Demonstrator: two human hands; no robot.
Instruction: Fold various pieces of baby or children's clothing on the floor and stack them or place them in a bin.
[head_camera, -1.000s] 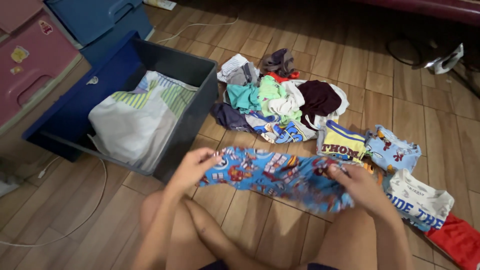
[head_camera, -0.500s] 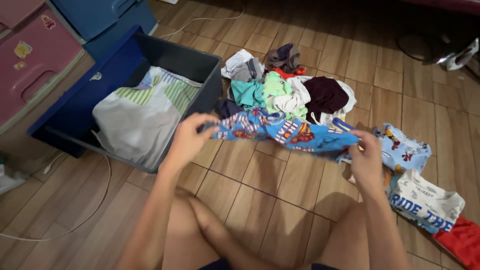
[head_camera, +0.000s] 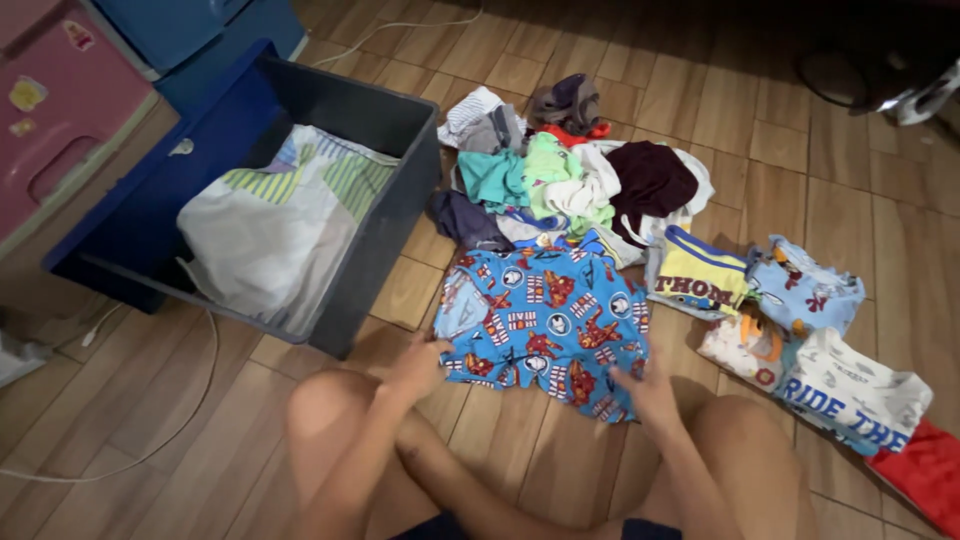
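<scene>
A blue patterned child's garment (head_camera: 545, 325) lies spread flat on the wooden floor in front of my crossed legs. My left hand (head_camera: 418, 366) pinches its near left corner. My right hand (head_camera: 648, 388) holds its near right corner. Just beyond it sits a loose pile of clothes (head_camera: 570, 185) in teal, green, white, maroon and grey.
A dark blue drawer (head_camera: 395, 120) pulled out on the left holds a white cloth with green stripes (head_camera: 275, 225). Pink and blue drawer units (head_camera: 60, 110) stand behind it. Folded small shirts (head_camera: 800, 330) lie at right, a red one (head_camera: 920, 475) nearest. A white cable (head_camera: 190, 400) crosses the floor.
Both hands held the blue garment up in the air, then brought it down and toward me. It now lies spread flat on the floor.
</scene>
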